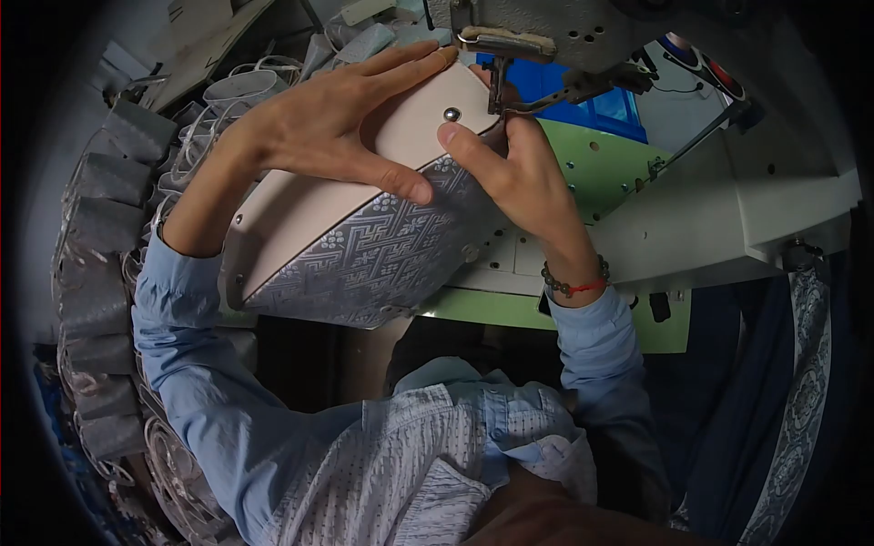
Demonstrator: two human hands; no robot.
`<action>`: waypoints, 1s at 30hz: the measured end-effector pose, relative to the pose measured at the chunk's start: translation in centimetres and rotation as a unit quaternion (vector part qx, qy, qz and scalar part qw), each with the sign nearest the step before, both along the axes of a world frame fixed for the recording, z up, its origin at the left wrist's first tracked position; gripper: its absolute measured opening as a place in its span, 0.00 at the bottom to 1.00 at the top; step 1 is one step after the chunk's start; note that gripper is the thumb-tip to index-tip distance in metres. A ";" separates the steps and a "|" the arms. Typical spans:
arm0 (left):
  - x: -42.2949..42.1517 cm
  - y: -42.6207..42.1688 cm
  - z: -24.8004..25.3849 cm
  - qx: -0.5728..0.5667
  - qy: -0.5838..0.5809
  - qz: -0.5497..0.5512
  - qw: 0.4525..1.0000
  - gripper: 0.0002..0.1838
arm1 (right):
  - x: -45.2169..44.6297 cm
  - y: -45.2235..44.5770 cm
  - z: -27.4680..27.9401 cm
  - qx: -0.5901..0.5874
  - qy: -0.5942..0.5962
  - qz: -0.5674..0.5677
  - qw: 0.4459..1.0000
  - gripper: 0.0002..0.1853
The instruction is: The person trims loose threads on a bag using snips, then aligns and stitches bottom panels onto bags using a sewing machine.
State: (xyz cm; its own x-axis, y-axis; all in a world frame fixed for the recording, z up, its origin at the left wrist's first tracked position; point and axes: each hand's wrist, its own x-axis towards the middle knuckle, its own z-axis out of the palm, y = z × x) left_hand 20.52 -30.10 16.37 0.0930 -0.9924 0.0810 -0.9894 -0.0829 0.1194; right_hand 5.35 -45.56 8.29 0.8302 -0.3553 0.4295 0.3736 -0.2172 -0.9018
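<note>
A bag with a silvery-grey patterned side and a smooth pale pink base lies tilted on its side, its far corner under the sewing machine's presser foot. A round metal stud sits near that corner. My left hand lies spread across the pale base, fingers straight toward the far edge and thumb over the patterned side. My right hand grips the bag close to the presser foot, thumb on top by the stud. Its other fingers are partly hidden behind the bag.
The sewing machine head hangs above the bag. A blue tray and a green board lie behind my right hand. Several grey bag pieces with pale handles are stacked along the left. Patterned fabric strip hangs at right.
</note>
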 end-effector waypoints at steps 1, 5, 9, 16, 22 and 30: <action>0.0 0.1 -0.1 0.001 0.010 0.009 1.000 0.70 | -0.2 -0.1 0.4 0.000 0.030 0.015 0.999 0.28; -0.5 1.7 0.1 -0.003 0.005 0.017 1.000 0.71 | -0.6 0.5 0.8 -0.006 0.057 0.043 0.997 0.35; -0.6 1.9 0.1 0.006 0.001 0.045 0.999 0.71 | 0.2 -0.2 0.2 -0.015 0.057 0.058 0.997 0.35; -2.4 3.4 0.3 0.000 0.024 0.092 0.995 0.68 | 0.0 0.1 0.5 0.018 -0.014 0.087 0.996 0.31; -3.8 4.1 0.1 -0.006 0.049 0.121 0.991 0.65 | -0.4 -0.1 0.2 0.035 -0.006 0.105 0.994 0.31; -5.5 4.6 -0.6 -0.051 0.040 0.156 0.986 0.62 | -1.2 2.4 -1.5 0.071 -0.076 0.070 0.992 0.30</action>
